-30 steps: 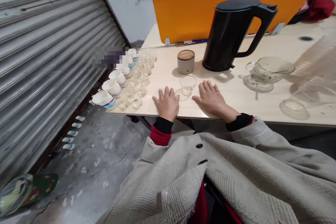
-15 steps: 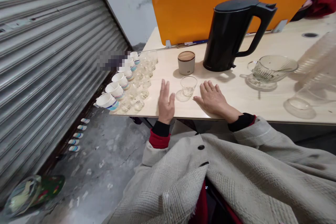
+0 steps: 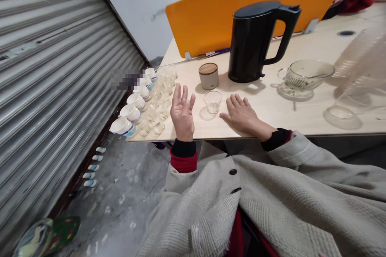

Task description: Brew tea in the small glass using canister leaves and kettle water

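We are at a pale wood-topped table [image 3: 289,122], which stretches out beneath and around our landmark, the black electric kettle [image 3: 249,46]. The orange partition [image 3: 200,24] runs behind the kettle. Well to the kettle's right we see a stack of clear plastic cups [image 3: 358,68]; nearer to the kettle, on the same side, a ribbed glass cup [image 3: 307,80] stands on its saucer. On the near side of the kettle, our right hand [image 3: 241,114] lies palm down, flat and fully opened out, grasping nothing. Nearer us and left of the kettle, our left hand [image 3: 182,114] is turned palm upward, fingers loosely spread, with nothing in it. Just left of the kettle sits a grey canister [image 3: 208,80] with a wooden lid. The small clear cup [image 3: 212,105] stands upright, left of and nearer us than the kettle, between both hands and touched by neither.
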{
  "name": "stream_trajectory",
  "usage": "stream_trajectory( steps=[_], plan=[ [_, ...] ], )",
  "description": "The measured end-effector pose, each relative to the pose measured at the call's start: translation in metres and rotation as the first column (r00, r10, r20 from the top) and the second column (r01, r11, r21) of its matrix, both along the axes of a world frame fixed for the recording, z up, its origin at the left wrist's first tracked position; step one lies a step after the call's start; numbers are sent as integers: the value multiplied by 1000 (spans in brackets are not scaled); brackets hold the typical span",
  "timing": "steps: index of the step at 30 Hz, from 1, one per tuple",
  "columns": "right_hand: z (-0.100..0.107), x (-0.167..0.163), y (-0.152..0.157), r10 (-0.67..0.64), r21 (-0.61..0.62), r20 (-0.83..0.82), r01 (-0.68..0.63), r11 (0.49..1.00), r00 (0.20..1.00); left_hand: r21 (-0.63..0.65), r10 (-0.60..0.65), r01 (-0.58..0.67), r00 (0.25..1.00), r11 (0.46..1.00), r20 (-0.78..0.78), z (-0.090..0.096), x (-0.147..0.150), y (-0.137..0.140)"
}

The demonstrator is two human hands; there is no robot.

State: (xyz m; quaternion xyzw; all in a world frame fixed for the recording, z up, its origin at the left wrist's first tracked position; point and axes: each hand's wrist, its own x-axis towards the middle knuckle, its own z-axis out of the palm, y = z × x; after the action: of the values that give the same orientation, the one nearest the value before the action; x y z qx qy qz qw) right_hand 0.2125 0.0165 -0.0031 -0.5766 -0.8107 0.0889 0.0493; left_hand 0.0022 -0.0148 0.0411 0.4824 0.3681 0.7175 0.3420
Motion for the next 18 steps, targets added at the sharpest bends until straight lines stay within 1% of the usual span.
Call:
stream_trajectory(
  steps=[4,7,9,11,13,15,17,18],
  plan=[
    [-1,-1,0,-2,29,-19,3,1000,1000,25,-38,40,997,999,-69,-4,16,17],
    [-3,-1,0,0,34,-52,2,999,999,59,-3,17,975,998,-224,-7,27,28],
    [-5,1,1,1,33,-91,2,999,996,69,29,-3,925,998,-379,-7,33,33],
    [-7,4,2,11,59,-162,-1,998,987,90,64,-20,849,996,-525,-5,35,33],
    [-10,7,5,40,95,-256,-16,995,966,133,123,-53,789,990,-602,-5,29,31],
    [-12,9,10,81,117,-350,-42,992,933,170,201,-121,763,978,-615,-10,17,26],
    [-12,8,15,107,124,-429,-59,991,897,161,255,-198,734,967,-630,-19,-1,18],
    [-12,6,17,112,127,-462,-59,990,880,144,272,-237,703,961,-657,-25,-10,14]
  ],
)
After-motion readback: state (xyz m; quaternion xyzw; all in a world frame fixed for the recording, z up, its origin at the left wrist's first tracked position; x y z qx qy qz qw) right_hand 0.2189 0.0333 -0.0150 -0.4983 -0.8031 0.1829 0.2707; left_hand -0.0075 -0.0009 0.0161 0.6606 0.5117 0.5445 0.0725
